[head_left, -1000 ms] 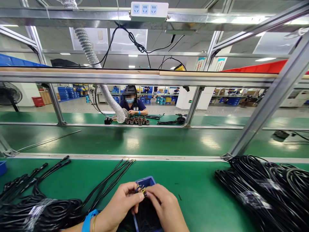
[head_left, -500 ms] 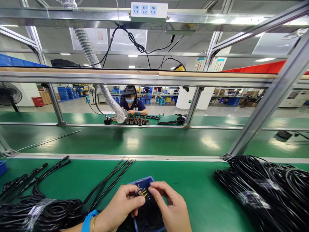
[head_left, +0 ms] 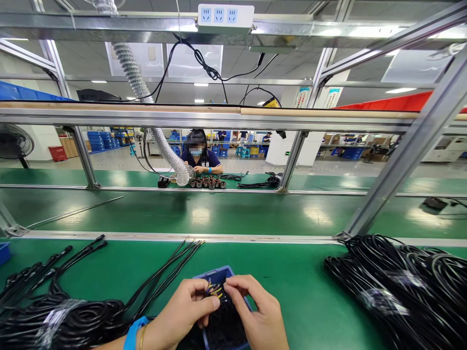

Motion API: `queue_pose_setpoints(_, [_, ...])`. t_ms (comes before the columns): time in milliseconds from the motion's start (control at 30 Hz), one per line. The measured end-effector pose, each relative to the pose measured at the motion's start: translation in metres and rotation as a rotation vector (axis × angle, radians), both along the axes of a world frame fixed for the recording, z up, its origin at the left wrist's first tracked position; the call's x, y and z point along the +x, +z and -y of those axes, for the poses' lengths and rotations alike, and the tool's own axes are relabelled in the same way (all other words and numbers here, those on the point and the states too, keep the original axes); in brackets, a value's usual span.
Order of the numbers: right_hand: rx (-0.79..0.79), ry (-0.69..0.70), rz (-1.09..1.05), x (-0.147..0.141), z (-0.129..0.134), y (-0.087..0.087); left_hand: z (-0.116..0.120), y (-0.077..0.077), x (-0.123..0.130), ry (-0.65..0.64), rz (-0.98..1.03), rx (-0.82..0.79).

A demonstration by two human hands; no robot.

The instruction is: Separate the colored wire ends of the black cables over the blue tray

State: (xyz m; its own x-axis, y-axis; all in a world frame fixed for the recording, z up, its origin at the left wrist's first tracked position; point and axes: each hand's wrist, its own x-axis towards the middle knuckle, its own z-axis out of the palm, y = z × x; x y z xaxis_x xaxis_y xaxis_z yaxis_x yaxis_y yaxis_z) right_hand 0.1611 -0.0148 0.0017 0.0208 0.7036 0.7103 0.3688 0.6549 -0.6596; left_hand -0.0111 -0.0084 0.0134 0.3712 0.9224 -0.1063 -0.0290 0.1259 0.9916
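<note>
My left hand (head_left: 191,304) pinches a black cable whose thin yellow and dark wire ends (head_left: 216,290) fan out past the fingertips. Beside those ends, my right hand (head_left: 257,306) is closed, thumb against fingers; whatever lies between its fingertips is too small to make out. Both hands are over a small blue bin (head_left: 228,270) holding a heap of small black pieces (head_left: 224,325). To the left lies a coiled bundle of black cables (head_left: 91,316), with several stripped ends (head_left: 197,245) stretching over the green bench (head_left: 299,272).
A large pile of black cables (head_left: 408,287) lies on the right. Metal posts (head_left: 397,160) and a rail (head_left: 219,237) stand beyond the hands. Across the bench, a person (head_left: 204,158) sits behind small metal parts (head_left: 207,183) and a flexible duct (head_left: 164,146).
My right hand has shifted very slightly to the left at the wire ends. My left hand stays in nearly the same place.
</note>
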Motion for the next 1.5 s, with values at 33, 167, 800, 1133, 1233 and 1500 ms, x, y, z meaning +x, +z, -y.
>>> queue_pose_setpoints(33, [0.001,0.029,0.023,0.001,-0.001,0.000,0.000,0.000,0.000,-0.001,0.013,0.004])
queue_pose_setpoints(167, [0.046,0.189,0.115,0.006,-0.003,0.004,-0.001,-0.002,0.000,-0.016,0.074,0.029])
queue_pose_setpoints(800, [-0.578,0.300,-0.087,-0.001,0.003,0.007,0.003,0.003,0.000,0.060,0.095,0.004])
queue_pose_setpoints(1133, [-0.351,0.211,0.384,0.015,0.001,0.016,-0.003,0.003,-0.003,0.129,0.183,-0.041])
queue_pose_setpoints(1233, [-0.098,-0.024,0.721,0.001,-0.013,-0.016,-0.003,-0.002,0.000,0.127,0.118,0.007])
queue_pose_setpoints(1500, [0.039,-0.133,0.909,-0.015,-0.021,-0.048,-0.001,0.003,0.002,0.115,-0.038,0.010])
